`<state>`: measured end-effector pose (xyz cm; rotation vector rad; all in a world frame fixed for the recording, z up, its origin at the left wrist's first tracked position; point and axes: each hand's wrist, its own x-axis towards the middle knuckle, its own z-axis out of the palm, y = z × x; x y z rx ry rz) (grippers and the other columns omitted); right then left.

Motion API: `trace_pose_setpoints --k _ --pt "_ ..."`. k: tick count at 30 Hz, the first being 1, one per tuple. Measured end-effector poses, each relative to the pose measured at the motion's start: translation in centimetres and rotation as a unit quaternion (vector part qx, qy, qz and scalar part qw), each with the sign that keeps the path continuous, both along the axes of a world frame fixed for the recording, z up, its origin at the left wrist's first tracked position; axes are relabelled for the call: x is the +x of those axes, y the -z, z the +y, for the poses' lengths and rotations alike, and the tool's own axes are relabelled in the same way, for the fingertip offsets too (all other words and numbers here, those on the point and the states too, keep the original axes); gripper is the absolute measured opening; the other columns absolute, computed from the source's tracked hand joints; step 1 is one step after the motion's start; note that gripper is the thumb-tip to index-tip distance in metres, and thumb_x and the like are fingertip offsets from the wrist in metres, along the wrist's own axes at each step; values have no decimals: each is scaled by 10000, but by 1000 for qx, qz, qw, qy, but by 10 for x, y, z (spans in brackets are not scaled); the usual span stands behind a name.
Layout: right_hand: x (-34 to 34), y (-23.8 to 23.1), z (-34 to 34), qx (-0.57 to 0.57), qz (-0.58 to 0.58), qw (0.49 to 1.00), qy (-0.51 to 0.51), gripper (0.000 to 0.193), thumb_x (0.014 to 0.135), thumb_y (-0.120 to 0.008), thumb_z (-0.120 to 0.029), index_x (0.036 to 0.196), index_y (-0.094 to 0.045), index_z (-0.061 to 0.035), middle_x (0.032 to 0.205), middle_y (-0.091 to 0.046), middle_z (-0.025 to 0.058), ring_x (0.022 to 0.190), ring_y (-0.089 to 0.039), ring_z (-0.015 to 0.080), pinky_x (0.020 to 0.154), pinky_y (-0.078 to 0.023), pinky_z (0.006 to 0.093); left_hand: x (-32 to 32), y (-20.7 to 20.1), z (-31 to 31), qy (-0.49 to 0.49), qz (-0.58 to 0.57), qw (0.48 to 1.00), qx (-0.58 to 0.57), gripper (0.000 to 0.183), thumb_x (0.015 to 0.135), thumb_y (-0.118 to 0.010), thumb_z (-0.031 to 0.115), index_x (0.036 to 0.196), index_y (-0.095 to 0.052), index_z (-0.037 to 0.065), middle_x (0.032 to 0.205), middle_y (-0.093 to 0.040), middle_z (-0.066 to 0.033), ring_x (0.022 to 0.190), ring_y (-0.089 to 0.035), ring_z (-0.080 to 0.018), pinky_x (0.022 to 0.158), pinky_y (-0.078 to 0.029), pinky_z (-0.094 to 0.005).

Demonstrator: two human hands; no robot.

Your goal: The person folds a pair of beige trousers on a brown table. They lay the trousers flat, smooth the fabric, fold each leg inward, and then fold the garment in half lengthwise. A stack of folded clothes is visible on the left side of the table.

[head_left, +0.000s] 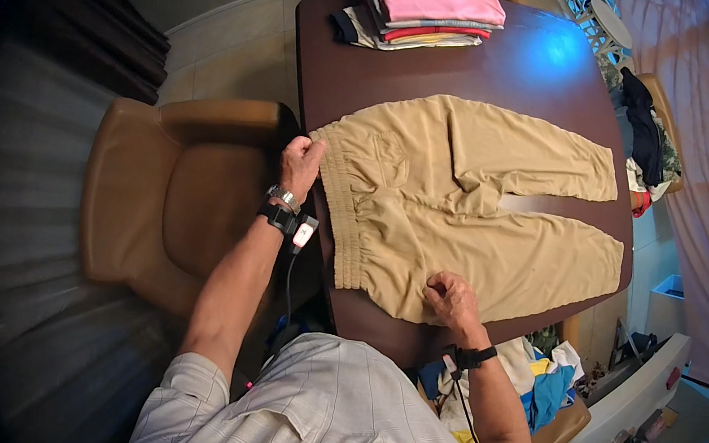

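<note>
A pair of tan trousers with an elastic waistband lies spread on the dark brown table. The waistband is toward the left and both legs point right, with creases around the crotch. My left hand is closed on the far end of the waistband, at the table's left edge. Over the near side of the trousers, my right hand has its fingers curled in a pinch at the cloth. Each wrist carries a black strap with a cable, and the left one also a metal watch.
A stack of folded clothes, pink on top, sits at the table's far end. One brown armchair stands left of the table. Loose clothes lie heaped on a chair at the near right; more garments hang over another chair at the far right.
</note>
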<state>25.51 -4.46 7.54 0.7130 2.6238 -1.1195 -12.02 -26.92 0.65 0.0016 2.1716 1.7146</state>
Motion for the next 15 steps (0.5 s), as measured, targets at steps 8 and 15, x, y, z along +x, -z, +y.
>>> trace_pose_setpoints --k 8,15 --pt "-1 -3 -4 1 18 1000 10 186 901 -838 -165 1026 -769 -46 971 -784 184 949 -753 401 832 -594 491 4 9 -7 -9 -131 984 121 453 1075 -747 357 1310 -654 -20 1022 -737 -54 814 -710 -129 606 -596 -314" --pt "4 6 -16 53 58 997 -10 194 879 -853 -123 1023 -738 -64 931 -767 161 917 -725 399 820 -578 512 43 -7 -12 71 -131 984 94 402 1057 -779 297 1263 -648 -22 1007 -772 -45 785 -706 -107 592 -561 -280"
